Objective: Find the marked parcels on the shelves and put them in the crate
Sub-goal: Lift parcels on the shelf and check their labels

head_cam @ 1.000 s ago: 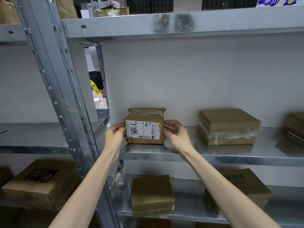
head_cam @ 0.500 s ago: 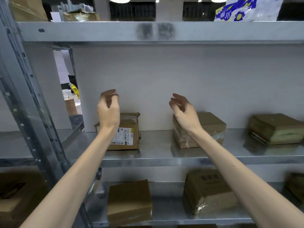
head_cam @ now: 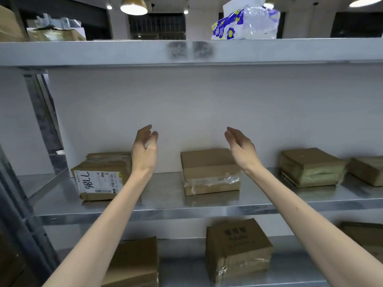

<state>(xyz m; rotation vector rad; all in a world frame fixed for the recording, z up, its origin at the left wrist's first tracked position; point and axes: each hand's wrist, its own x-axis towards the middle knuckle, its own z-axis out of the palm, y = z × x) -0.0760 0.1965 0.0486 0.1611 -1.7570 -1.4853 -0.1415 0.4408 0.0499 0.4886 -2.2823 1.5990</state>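
Observation:
A brown parcel with a white label and handwritten digits (head_cam: 101, 177) stands at the left of the middle metal shelf (head_cam: 165, 206). A plain taped parcel (head_cam: 209, 172) lies to its right. My left hand (head_cam: 144, 151) is raised in the air between the two, just right of the labelled parcel, fingers relaxed and holding nothing. My right hand (head_cam: 241, 149) hovers above the plain parcel's right end, also empty with loose fingers. No crate is in view.
More brown parcels (head_cam: 310, 166) lie further right on the same shelf, and others (head_cam: 238, 249) on the shelf below. The top shelf (head_cam: 103, 51) carries a blue-and-white plastic pack (head_cam: 244, 23) and boxes. A steel upright (head_cam: 12, 204) stands at the left.
Both hands let go of the labelled parcel, which stays on the shelf, and rose into the air. The view swung right, so the parcels slid left in frame.

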